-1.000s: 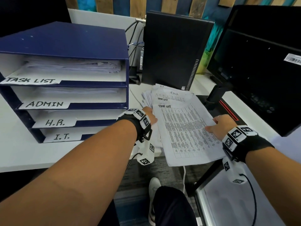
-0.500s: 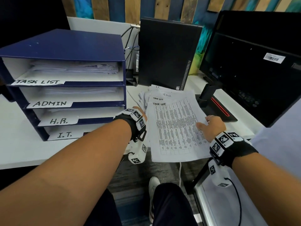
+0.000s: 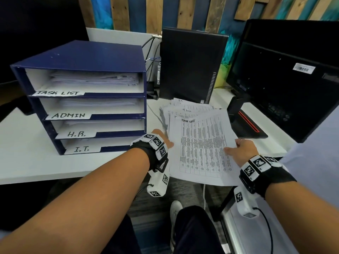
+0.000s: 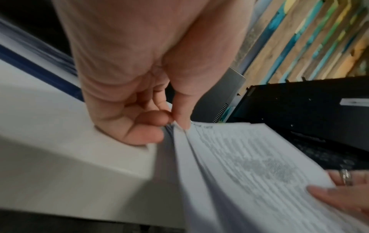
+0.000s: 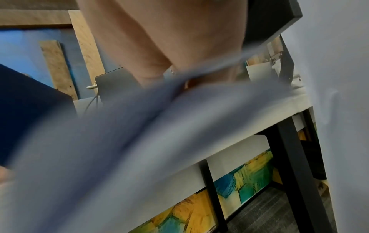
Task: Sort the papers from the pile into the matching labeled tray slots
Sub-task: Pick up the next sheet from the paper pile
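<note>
A blue paper tray (image 3: 88,57) stands at the left of the white desk (image 3: 23,154), its slots labelled TASK LIST (image 3: 58,92), ADMIN (image 3: 68,115), H.R. (image 3: 76,133) and I.T. (image 3: 81,149). A fanned pile of papers (image 3: 185,110) lies to its right. The top sheet, headed TASK LIST (image 3: 201,151), is raised off the pile and overhangs the desk edge. My left hand (image 3: 165,142) pinches the left edge of the sheets (image 4: 179,126) between thumb and fingers. My right hand (image 3: 242,149) grips the top sheet's right edge, thumb on top (image 4: 339,198).
A black computer case (image 3: 190,65) stands behind the pile. A black monitor (image 3: 286,79) and its stand base (image 3: 247,125) fill the right side. Cables (image 3: 152,52) run behind the tray. My legs and a shoe (image 3: 175,209) show below the desk edge.
The top TASK LIST sheet has lifted slightly and shifted toward me, both hands staying on its edges. The camera view has tilted up a little.
</note>
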{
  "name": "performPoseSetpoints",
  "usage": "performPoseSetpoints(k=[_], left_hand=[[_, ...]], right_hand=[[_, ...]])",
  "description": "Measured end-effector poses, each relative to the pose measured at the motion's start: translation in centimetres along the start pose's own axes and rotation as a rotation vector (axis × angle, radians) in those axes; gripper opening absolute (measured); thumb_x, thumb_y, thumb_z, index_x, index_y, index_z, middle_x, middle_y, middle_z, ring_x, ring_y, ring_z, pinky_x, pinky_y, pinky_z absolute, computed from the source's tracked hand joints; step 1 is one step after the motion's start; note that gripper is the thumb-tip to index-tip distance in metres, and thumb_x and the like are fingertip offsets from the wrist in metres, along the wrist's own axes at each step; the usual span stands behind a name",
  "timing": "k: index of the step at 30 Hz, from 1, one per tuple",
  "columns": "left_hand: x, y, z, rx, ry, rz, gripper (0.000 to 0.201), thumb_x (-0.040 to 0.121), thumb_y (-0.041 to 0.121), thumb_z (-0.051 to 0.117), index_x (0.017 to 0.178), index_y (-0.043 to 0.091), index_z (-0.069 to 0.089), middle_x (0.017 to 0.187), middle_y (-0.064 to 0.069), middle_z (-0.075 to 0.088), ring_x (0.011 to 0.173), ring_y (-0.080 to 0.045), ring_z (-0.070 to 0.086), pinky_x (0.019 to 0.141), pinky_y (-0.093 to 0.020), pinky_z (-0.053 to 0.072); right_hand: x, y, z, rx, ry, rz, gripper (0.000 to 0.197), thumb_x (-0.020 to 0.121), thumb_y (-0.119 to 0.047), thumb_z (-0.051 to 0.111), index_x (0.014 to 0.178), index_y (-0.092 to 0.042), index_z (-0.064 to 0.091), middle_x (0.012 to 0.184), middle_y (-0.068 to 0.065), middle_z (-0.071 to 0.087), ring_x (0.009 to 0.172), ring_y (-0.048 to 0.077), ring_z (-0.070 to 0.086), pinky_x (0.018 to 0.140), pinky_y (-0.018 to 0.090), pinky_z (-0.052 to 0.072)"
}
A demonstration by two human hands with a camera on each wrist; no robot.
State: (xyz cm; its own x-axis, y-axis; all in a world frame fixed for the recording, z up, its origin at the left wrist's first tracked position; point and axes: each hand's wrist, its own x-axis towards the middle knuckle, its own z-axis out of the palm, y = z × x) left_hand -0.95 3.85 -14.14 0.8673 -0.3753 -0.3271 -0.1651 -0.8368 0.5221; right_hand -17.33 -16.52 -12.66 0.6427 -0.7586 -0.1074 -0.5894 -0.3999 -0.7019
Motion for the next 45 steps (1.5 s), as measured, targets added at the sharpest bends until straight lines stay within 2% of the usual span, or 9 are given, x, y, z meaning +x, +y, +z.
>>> performPoseSetpoints(k=[6, 11, 16, 21, 26, 30, 35, 39, 45], left_hand=[[-0.3, 1.0, -0.1, -0.259, 0.152, 0.077, 0.044, 0.102, 0.029, 0.047, 0.136, 0.001, 0.046, 0.133, -0.013, 0.055, 0.119, -0.029, 0.056, 0.097, -0.033, 0.044], [0.1, 2.0, -0.1, -0.534, 0.165, 0.139, 0.050, 0.099, 0.046, 0.046, 0.128, 0.008, 0.056, 0.118, -0.010, 0.066, 0.104, -0.028, 0.064, 0.083, -0.029, 0.048], [-1.3, 1.6, -0.2, -0.676, 0.261, 0.262, 0.034, 0.095, 0.024, 0.063, 0.127, 0.014, 0.063, 0.122, -0.001, 0.067, 0.108, -0.020, 0.064, 0.093, -0.035, 0.052], [-4.1, 1.1, -0.1, -0.738, 0.383, 0.325, 0.025, 0.097, 0.024, 0.059, 0.120, 0.015, 0.067, 0.110, 0.006, 0.069, 0.092, -0.010, 0.062, 0.067, -0.016, 0.044], [-6.7, -0.6, -0.6, -0.703, 0.500, 0.351, 0.032, 0.099, 0.040, 0.053, 0.085, 0.013, 0.065, 0.078, 0.009, 0.065, 0.070, -0.005, 0.061, 0.051, -0.009, 0.041], [-8.4, -2.5, -1.2, -0.728, 0.560, 0.314, 0.039, 0.100, 0.043, 0.049, 0.085, 0.010, 0.065, 0.082, 0.001, 0.069, 0.072, -0.013, 0.064, 0.060, -0.024, 0.049], [-10.8, -6.7, -1.3, -0.777, 0.602, 0.271, 0.021, 0.101, 0.029, 0.051, 0.100, 0.015, 0.066, 0.091, 0.012, 0.068, 0.081, 0.002, 0.063, 0.062, -0.006, 0.046], [-11.8, -10.7, -1.6, -0.733, 0.683, 0.159, 0.027, 0.101, 0.028, 0.052, 0.101, 0.007, 0.069, 0.095, -0.003, 0.070, 0.087, -0.019, 0.067, 0.081, -0.033, 0.054], [-13.7, -15.5, -3.6, -0.735, 0.782, 0.073, 0.025, 0.101, 0.025, 0.052, 0.115, 0.011, 0.067, 0.106, 0.001, 0.069, 0.099, -0.019, 0.066, 0.092, -0.037, 0.051]], right_hand=[[-0.1, 0.1, -1.8, 0.078, 0.083, -0.081, 0.019, 0.091, -0.013, 0.070, 0.109, -0.006, 0.068, 0.104, 0.007, 0.071, 0.087, 0.024, 0.066, 0.076, 0.033, 0.052], [-0.7, 0.9, -2.5, 0.272, 0.001, -0.108, 0.016, 0.086, -0.009, 0.076, 0.097, -0.016, 0.067, 0.095, -0.002, 0.075, 0.089, 0.019, 0.072, 0.086, 0.041, 0.057], [-0.8, 1.3, -1.9, 0.362, -0.127, -0.130, 0.030, 0.082, -0.010, 0.080, 0.104, -0.021, 0.063, 0.095, -0.002, 0.078, 0.087, 0.022, 0.076, 0.087, 0.052, 0.058], [-1.5, 0.9, -0.7, 0.548, -0.132, -0.206, 0.022, 0.089, -0.015, 0.074, 0.107, -0.024, 0.065, 0.107, 0.002, 0.077, 0.099, 0.023, 0.074, 0.096, 0.053, 0.054], [-3.4, 0.1, 0.6, 0.623, -0.118, -0.267, 0.020, 0.093, -0.017, 0.070, 0.112, -0.023, 0.066, 0.112, -0.001, 0.076, 0.102, 0.019, 0.073, 0.100, 0.049, 0.053], [-5.5, -0.7, 1.8, 0.684, -0.152, -0.288, 0.020, 0.095, -0.022, 0.066, 0.115, -0.024, 0.067, 0.111, 0.000, 0.076, 0.103, 0.023, 0.073, 0.097, 0.052, 0.053], [-8.3, -1.8, 4.1, 0.691, -0.244, -0.316, 0.024, 0.098, -0.025, 0.062, 0.120, -0.018, 0.068, 0.116, 0.000, 0.074, 0.110, 0.022, 0.070, 0.101, 0.052, 0.051], [-10.4, -3.6, 6.9, 0.651, -0.324, -0.354, 0.026, 0.098, -0.028, 0.061, 0.121, -0.019, 0.068, 0.120, -0.005, 0.073, 0.115, 0.016, 0.067, 0.106, 0.048, 0.049], [-12.8, -6.3, 10.9, 0.598, -0.409, -0.376, 0.017, 0.102, -0.029, 0.056, 0.107, -0.024, 0.071, 0.106, -0.006, 0.076, 0.105, 0.016, 0.071, 0.102, 0.048, 0.051]])
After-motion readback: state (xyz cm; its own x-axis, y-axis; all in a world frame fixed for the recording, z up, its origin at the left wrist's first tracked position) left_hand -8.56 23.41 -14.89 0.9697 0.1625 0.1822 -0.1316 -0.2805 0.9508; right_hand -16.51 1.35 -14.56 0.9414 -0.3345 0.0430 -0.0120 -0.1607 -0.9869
